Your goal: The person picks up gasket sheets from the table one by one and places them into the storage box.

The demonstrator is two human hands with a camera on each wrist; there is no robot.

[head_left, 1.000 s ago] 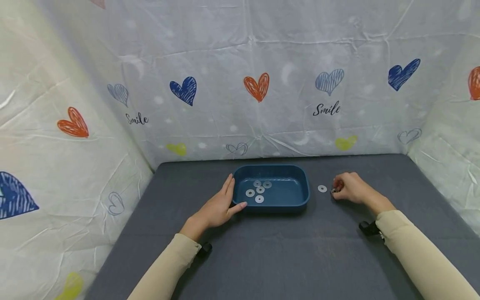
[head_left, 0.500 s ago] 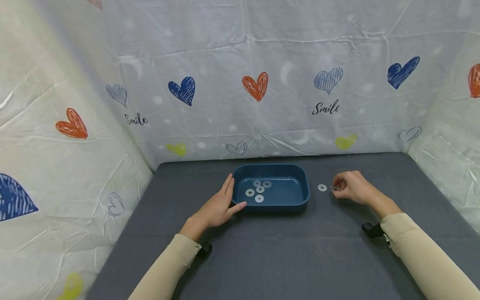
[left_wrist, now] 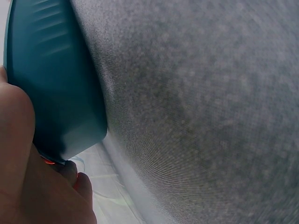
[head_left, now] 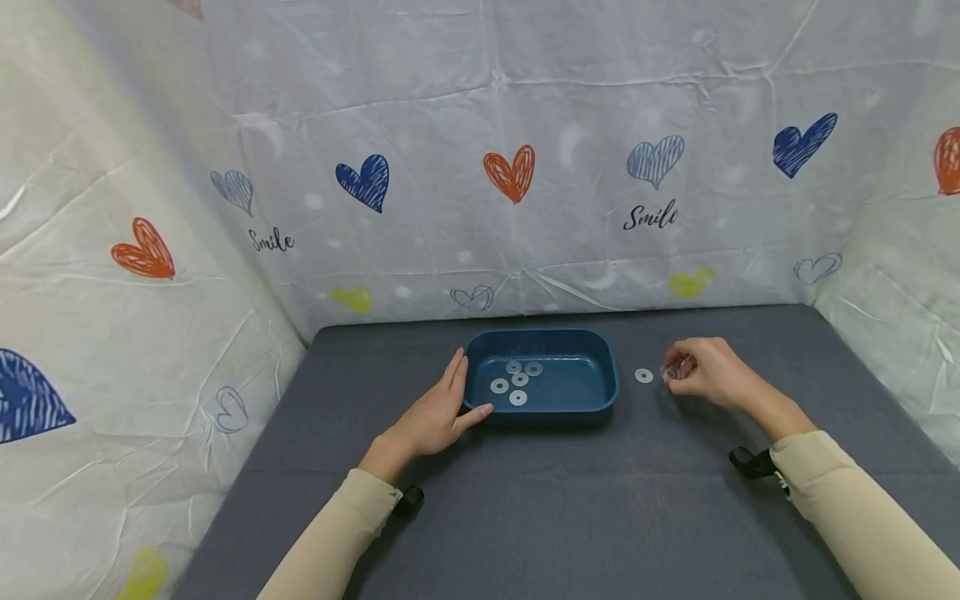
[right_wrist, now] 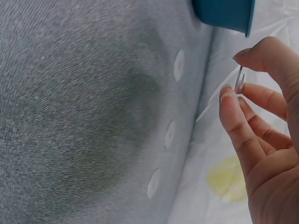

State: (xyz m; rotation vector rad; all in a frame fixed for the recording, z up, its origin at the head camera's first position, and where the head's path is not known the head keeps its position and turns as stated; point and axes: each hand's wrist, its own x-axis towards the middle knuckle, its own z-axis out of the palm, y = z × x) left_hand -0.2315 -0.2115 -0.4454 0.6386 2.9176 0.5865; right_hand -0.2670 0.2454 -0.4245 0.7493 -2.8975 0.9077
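Washer (right_wrist: 239, 82) between fingers (right_wrist: 236, 119) of right hand (head_left: 705, 371)

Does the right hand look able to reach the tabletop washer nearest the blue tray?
Probably yes: nothing visible stands between the right hand and that tabletop washer, though its fingers pinch another washer.

First inscription (head_left: 651, 217): "Smile", black cursive lettering on the back cloth (head_left: 435, 108), right of centre, below a striped blue heart (head_left: 656, 162). Second inscription (head_left: 272, 240): "Smile", same lettering, left part of that cloth, below and right of another striped heart (head_left: 233, 191). Both legible in head view.
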